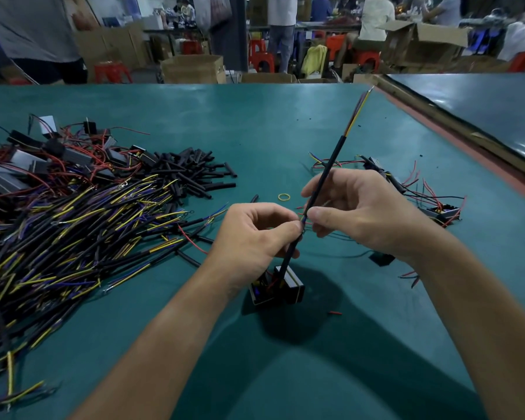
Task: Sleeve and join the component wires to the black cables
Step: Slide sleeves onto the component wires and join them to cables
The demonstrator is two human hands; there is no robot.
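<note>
From my remote station I register the teal-green matted work table (255, 131) filling most of the head view. On its left side lies a large loose heap of black cables with yellow and blue-violet wire ends (73, 231). Behind that is a stack of grey-and-black boxed components with red leads (28, 159), and just to the right a pile of short black sleeve tubes (188, 171). A smaller cluster of components with red and black wires (406, 189) rests to the right, beyond the right hand (361, 210). That hand has thumb and forefinger closed together on a single black sheathed cable (331, 165), its other fingers loosely curled. The left hand (249, 234) pinches the same cable just below, thumb against forefinger. The cable slants up and away to the right, with yellow and dark wires emerging at its far tip. Its lower end meets a small black-and-grey rectangular component (281, 286) standing on the table below the left hand. A yellow rubber band (284, 197) lies between the hands' far side and the sleeve pile. A short red wire offcut (335, 313) lies near the component.
</note>
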